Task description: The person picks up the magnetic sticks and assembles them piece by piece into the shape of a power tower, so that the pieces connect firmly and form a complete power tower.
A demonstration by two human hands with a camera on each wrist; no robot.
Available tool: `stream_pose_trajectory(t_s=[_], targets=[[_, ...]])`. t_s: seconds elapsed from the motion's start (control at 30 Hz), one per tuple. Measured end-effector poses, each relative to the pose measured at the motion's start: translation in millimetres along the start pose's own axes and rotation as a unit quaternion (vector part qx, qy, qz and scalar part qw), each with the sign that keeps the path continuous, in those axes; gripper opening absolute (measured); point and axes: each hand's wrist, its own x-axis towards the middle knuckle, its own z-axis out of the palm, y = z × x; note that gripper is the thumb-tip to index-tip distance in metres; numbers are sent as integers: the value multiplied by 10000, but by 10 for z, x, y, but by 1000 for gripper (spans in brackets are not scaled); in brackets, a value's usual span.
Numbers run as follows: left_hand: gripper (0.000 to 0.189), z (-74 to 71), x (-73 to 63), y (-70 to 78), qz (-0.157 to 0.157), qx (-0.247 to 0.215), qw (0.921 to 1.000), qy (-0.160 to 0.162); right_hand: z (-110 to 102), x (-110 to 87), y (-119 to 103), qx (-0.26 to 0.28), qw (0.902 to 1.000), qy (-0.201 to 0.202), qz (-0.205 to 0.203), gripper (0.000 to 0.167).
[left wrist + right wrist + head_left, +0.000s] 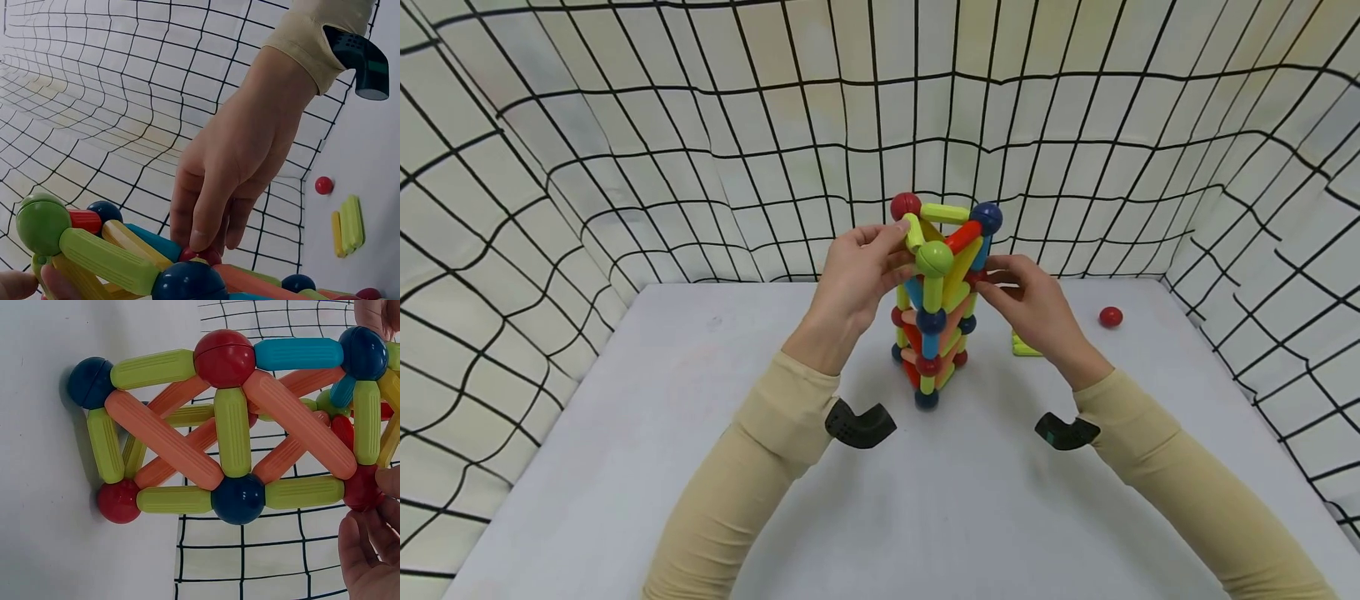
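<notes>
A tall tower of coloured balls and ribbed rods (930, 343) stands upright on the table. At its top, my left hand (859, 279) pinches a short yellow-green rod (914, 233) between the red top ball (906, 205) and the green ball (935, 258). My right hand (1033, 307) is at the tower's right side, thumb and fingers gripping a red ball (203, 255) one level below the top. The right wrist view shows that red ball (362, 487) joined to yellow-green and orange rods. A blue ball (987, 218) tops the far right corner.
Behind my right hand lie several yellow-green rods (1026, 347), with a yellow one (338, 234) beside them. A loose red ball (1110, 317) rests farther right on the white table (700, 400). Black netting (760, 167) over white walls surrounds the table's back and sides.
</notes>
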Motion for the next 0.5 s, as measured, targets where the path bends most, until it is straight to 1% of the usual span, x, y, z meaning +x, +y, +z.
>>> stream_pose_trajectory(t_s=[0.13, 0.33, 0.43, 0.5], targets=[[33, 24, -12, -6, -63, -44, 9999, 64, -2, -1, 3, 20, 10000, -17, -56, 41], [30, 54, -24, -14, -92, 15, 9999, -47, -8, -10, 15, -9, 10000, -21, -56, 41], [32, 52, -36, -25, -8, 98, 9999, -104, -14, -11, 14, -10, 10000, -56, -63, 41], [36, 47, -64, -41, 139, 212, 9995, -197, -20, -11, 10, -25, 9999, -75, -87, 41]])
